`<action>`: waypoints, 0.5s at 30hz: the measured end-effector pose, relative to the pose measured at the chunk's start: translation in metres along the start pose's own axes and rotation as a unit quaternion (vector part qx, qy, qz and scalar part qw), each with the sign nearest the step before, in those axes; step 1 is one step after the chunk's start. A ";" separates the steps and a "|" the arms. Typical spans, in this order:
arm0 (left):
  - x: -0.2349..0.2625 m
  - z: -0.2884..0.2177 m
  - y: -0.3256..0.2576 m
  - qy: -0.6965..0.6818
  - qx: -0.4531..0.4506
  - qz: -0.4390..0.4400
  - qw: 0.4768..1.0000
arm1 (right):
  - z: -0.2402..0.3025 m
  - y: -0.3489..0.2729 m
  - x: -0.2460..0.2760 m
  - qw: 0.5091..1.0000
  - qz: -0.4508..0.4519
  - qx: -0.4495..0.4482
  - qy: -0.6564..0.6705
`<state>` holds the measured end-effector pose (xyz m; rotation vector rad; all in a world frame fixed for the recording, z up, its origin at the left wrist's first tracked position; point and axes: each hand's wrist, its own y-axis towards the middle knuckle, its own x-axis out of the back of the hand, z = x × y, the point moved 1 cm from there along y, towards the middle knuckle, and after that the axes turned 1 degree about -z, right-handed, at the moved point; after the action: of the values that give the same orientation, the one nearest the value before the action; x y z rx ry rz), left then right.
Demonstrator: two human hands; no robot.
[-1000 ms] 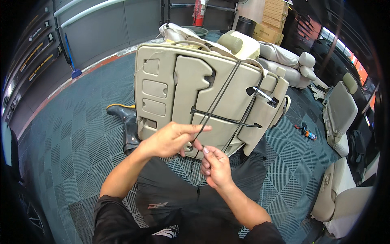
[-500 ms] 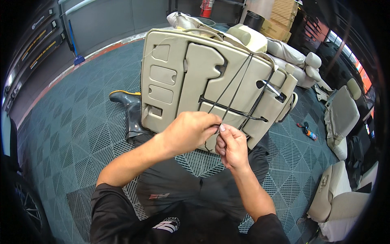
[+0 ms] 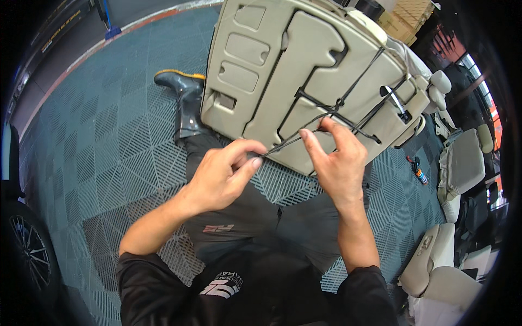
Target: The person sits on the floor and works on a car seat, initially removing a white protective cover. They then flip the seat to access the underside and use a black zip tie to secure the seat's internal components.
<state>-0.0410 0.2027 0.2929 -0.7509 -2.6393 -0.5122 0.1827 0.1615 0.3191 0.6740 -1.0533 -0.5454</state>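
Note:
A beige car seat back (image 3: pixel 253 92), with moulded panels and slots, leans up in front of me between my legs. Black cord (image 3: pixel 353 81) runs across it and gathers in a knot on its lower right part. From the knot, strands stretch toward me. My left hand (image 3: pixel 223 176) pinches their end between thumb and forefinger, just off the seat's lower edge. Closer to the knot is my right hand (image 3: pixel 342 160), its thumb and curled forefinger on the cord; its other fingers are partly hidden.
More beige seats (image 3: pixel 462 163) stand along the right side, and a seat base (image 3: pixel 429 255) lies nearer. A small orange-and-blue bottle (image 3: pixel 418 173) is on the tiled floor. A black wheel (image 3: pixel 30 250) is at far left; cardboard boxes (image 3: pixel 408 19) stand behind. My rubber boot (image 3: pixel 190 108) flanks the seat.
My hands have moved apart, the left drawing the cord down and left. The two strands on the seat now meet in a knot. The view has tipped lower.

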 end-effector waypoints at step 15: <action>0.002 0.073 -0.112 0.154 -0.105 -0.092 0.978 | 0.017 -0.059 -0.022 0.930 0.334 0.147 -0.035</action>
<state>-0.1214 0.1462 0.2022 -0.4428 -2.3975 -0.8929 0.1533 0.1330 0.2683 0.5105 -1.3602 0.1876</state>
